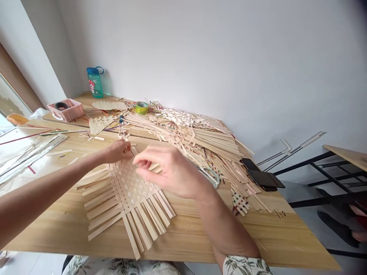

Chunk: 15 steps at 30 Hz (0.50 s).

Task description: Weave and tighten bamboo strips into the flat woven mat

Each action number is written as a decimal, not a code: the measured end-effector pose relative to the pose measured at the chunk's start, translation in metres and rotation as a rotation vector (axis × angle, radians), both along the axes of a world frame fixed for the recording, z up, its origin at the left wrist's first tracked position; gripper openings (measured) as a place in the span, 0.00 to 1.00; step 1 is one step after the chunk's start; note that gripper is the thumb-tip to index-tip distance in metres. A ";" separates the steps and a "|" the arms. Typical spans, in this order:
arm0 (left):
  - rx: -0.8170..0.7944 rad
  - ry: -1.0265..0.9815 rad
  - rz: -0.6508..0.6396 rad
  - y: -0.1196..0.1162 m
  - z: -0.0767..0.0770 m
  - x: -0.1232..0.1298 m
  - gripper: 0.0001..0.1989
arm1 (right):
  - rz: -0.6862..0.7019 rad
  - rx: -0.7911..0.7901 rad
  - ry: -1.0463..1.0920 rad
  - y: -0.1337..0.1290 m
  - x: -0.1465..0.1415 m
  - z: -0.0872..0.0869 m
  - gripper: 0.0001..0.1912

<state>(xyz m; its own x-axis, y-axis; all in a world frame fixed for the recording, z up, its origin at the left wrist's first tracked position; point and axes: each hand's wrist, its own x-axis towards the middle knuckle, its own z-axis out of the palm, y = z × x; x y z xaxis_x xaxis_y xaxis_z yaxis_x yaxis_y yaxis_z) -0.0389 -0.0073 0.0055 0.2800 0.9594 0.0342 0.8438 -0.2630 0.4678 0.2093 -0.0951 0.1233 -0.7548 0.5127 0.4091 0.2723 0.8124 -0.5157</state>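
Note:
A piece of weaving made of pale, flat wooden or bamboo strips [130, 189] lies on the table in front of me, its loose strip ends fanning out to the left and toward me. At its far corner my left hand [118, 151] is closed, fingers curled down on a strip end. My right hand [168, 168] hovers over the right side of the weaving. Its fingers are bent, a gap shows between thumb and forefinger, and nothing is visible in it. That hand and forearm hide part of the weaving's right edge.
Behind lie heaped loose strips [215, 141], a roll of green tape [141, 108] and scissors [211, 176]. A pink basket [66, 110] and a teal bottle [96, 84] stand at back left. Phones [265, 177] lie at the right edge. Another person's feet [338, 227] show at far right.

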 end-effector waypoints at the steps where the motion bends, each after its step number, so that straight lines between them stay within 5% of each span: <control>1: -0.025 -0.031 0.036 0.000 0.000 -0.002 0.06 | 0.050 0.003 -0.085 -0.005 -0.007 -0.004 0.05; 5: -0.109 -0.195 0.137 0.000 -0.002 -0.008 0.10 | 0.248 0.045 -0.404 -0.024 -0.031 -0.027 0.13; 8: -0.120 -0.319 0.210 0.000 -0.003 -0.010 0.14 | 0.304 0.112 -0.454 -0.033 -0.034 -0.056 0.19; 12: -0.097 -0.413 0.307 -0.009 -0.010 -0.006 0.16 | 0.222 0.085 -0.444 -0.037 -0.011 -0.088 0.27; 15: -0.099 -0.396 0.315 -0.028 -0.014 0.001 0.14 | 0.144 -0.081 -0.451 -0.036 0.016 -0.094 0.27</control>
<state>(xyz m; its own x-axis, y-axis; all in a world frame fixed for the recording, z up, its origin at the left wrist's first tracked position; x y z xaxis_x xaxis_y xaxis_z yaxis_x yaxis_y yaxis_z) -0.0380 -0.0353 -0.0089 -0.0393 0.9991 -0.0165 0.6278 0.0375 0.7775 0.2254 -0.1311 0.0295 -0.9135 0.4066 -0.0127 0.3711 0.8202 -0.4353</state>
